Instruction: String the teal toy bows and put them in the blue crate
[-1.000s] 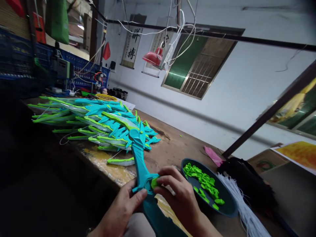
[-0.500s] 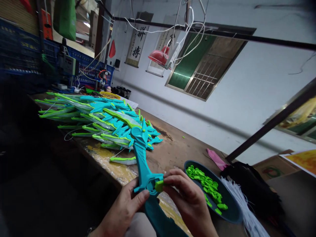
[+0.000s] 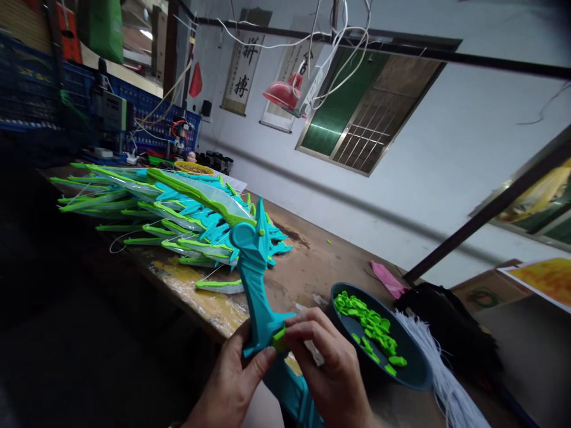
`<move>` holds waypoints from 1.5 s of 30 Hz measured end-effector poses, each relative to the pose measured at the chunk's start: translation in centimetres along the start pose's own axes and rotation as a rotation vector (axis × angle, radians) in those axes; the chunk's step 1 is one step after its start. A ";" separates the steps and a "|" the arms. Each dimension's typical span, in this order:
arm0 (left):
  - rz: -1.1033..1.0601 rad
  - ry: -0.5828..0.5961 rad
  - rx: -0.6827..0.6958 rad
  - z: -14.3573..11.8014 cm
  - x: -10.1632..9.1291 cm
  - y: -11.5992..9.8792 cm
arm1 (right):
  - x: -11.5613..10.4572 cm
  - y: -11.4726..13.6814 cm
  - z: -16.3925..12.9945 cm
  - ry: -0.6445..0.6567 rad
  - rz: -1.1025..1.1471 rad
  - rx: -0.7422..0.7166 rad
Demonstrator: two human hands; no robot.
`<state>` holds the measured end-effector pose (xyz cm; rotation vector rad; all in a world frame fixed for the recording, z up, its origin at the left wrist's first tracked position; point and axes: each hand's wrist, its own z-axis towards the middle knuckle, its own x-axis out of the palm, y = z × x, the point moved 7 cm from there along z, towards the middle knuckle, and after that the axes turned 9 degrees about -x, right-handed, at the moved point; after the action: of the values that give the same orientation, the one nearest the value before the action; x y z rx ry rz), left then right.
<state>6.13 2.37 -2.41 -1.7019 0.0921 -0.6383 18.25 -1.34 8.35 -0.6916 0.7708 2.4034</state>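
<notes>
My left hand [image 3: 234, 383] grips a teal plastic toy sword [image 3: 256, 279] by its handle, blade pointing away over the table. My right hand [image 3: 332, 371] pinches a small green plastic piece [image 3: 279, 340] against the sword's handle guard. A dark round bowl [image 3: 413, 371] holding several loose green pieces [image 3: 370, 330] sits just right of my hands. A pile of finished teal and green toy swords [image 3: 169, 217] lies on the wooden table [image 3: 321, 267] beyond.
A bundle of white strings [image 3: 439, 374] and black tassels [image 3: 455, 333] lies right of the bowl. A pink scrap [image 3: 387, 279] rests near the wall. A yellow bowl [image 3: 193, 168], blue crates [image 3: 27, 89] and a red lamp [image 3: 282, 94] stand at the back.
The sword tilted slightly and its tip rose. My right hand pressed the green piece further into the handle guard.
</notes>
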 end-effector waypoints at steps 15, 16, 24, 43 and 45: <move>-0.059 -0.153 0.023 -0.8 0.4 0.2 | 0.7 -3.5 -3.3 0.085 0.168 0.410; -0.047 -0.173 0.024 -1.0 0.4 0.3 | 1.3 -3.8 -3.6 0.133 0.320 0.500; 0.042 -0.264 -0.015 -2.0 0.0 1.3 | 2.0 -1.4 -3.9 0.013 0.485 0.493; 0.019 -0.220 -0.126 -2.6 0.6 3.0 | 3.0 -2.4 -8.5 -0.327 0.562 0.579; 0.005 -0.208 -0.142 -2.6 0.9 3.3 | 3.6 -2.7 -9.4 -0.429 0.656 0.640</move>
<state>6.62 -1.08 -4.89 -1.8950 -0.0062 -0.4566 20.07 -4.27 -1.45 0.3813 1.6326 2.4535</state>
